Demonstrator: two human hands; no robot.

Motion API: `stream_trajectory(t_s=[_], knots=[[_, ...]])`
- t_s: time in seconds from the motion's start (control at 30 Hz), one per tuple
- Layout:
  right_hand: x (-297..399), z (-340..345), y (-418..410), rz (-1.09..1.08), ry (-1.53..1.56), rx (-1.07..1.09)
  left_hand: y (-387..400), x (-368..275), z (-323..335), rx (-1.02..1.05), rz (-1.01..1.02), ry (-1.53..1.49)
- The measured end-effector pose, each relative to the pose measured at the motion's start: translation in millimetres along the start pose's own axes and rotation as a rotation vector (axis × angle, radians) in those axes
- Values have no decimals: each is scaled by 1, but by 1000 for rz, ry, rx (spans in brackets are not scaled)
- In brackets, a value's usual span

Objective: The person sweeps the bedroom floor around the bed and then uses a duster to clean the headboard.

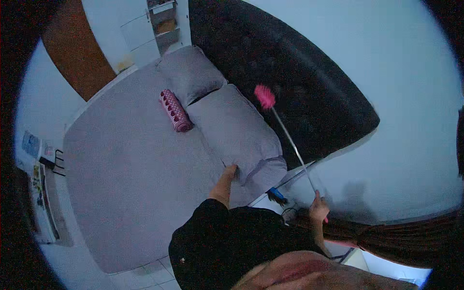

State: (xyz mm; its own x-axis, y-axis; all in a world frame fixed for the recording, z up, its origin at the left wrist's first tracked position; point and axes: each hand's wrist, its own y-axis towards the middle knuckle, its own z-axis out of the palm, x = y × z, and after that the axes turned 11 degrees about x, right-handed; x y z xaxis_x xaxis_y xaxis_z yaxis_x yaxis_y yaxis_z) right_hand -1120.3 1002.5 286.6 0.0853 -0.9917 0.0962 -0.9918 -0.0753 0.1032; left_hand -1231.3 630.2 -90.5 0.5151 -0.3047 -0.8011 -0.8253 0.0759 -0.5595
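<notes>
My right hand grips the handle of a duster with a long metal rod. Its fluffy pink head is held up against the dark padded headboard, though contact is hard to judge. My left hand is over the near part of a grey pillow, apparently leaning on it; its fingers are mostly hidden. Beyond that pillow lies a second grey pillow. A rolled pink blanket with dots and hearts rests on the grey bedsheet beside them.
Between bed and wall, a blue brush with dark bristles stands low near the floor. A brown curtain hangs at the lower right. Open shelves and a brown door are across the bed. White floor tiles show at the bottom.
</notes>
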Motion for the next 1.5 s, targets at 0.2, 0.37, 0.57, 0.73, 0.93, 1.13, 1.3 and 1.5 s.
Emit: stream_trajectory(t_s=[0.2,0.37,0.57,0.73,0.93,1.13,1.3,1.5], knots=[[-31,19,-30,10,22,110,19,54,-45,272,220,-646],[-9,0,16,-120,46,-167,-31,33,-32,-338,174,-483],[26,-24,123,-122,156,-280,-122,-52,-54,-582,-204,-378],[40,-27,165,-112,132,-198,-149,-51,-27,-515,-86,-639],[13,5,131,-142,52,-118,-146,-46,-2,-515,-121,-179],[-80,31,65,-81,-174,208,-150,-101,15,-374,-63,-99],[-98,5,59,-123,-143,194,-118,-24,-21,-545,19,-41],[-51,-24,103,-179,30,-121,-114,-56,-8,-406,45,-52]])
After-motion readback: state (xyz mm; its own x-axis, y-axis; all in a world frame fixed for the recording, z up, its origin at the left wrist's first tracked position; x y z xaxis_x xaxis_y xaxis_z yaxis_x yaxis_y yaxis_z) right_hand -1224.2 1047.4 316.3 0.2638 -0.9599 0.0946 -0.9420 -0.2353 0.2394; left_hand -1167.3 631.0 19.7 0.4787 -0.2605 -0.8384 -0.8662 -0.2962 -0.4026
